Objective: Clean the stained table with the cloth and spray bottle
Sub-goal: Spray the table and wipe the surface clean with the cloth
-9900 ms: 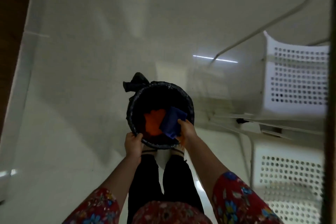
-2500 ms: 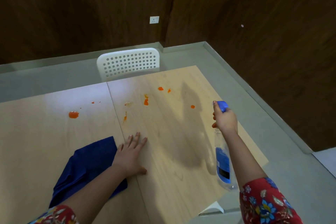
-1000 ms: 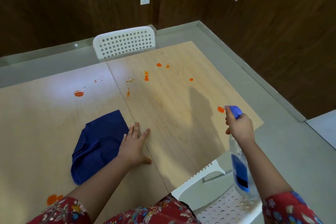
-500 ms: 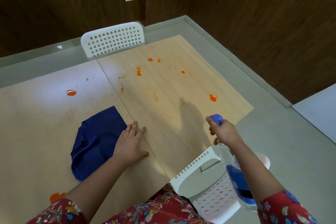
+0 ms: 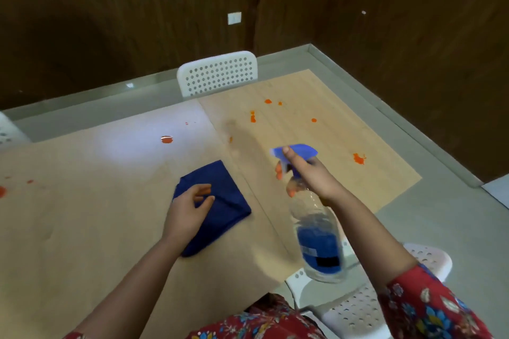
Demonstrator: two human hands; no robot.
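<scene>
Gripping the spray bottle [image 5: 315,220] by its neck with the right hand [image 5: 308,176], up in the air over the near right part of the table [image 5: 82,228]. Index finger laid along the top of the blue nozzle, the rest curled tight round the trigger and neck. Bottle tilted, nozzle end aimed toward the far side, clear body with blue liquid pooled in the lower end, bottom hanging out past the table's near edge.

Left hand [image 5: 190,209] down on the blue cloth [image 5: 225,198], fingers loosely bent, thumb spread out to the side. Can't tell whether pinching any fabric or just resting there. Cloth folded up, flat on the table just left of the seam between the two boards, near the bottle hand but not touching it.

Plenty of orange stains [image 5: 166,139] about: one blob beyond the cloth, a bigger splat [image 5: 359,158] right of the nozzle, some small dots [image 5: 252,118] further back, more at the far left edge.

Also a white chair [image 5: 217,74] with holes pushed in at the far side, a second chair [image 5: 371,308] below the bottle, a red flowery sleeve [image 5: 429,308], dark wood wall [image 5: 110,8] with a small white socket [image 5: 234,18].
</scene>
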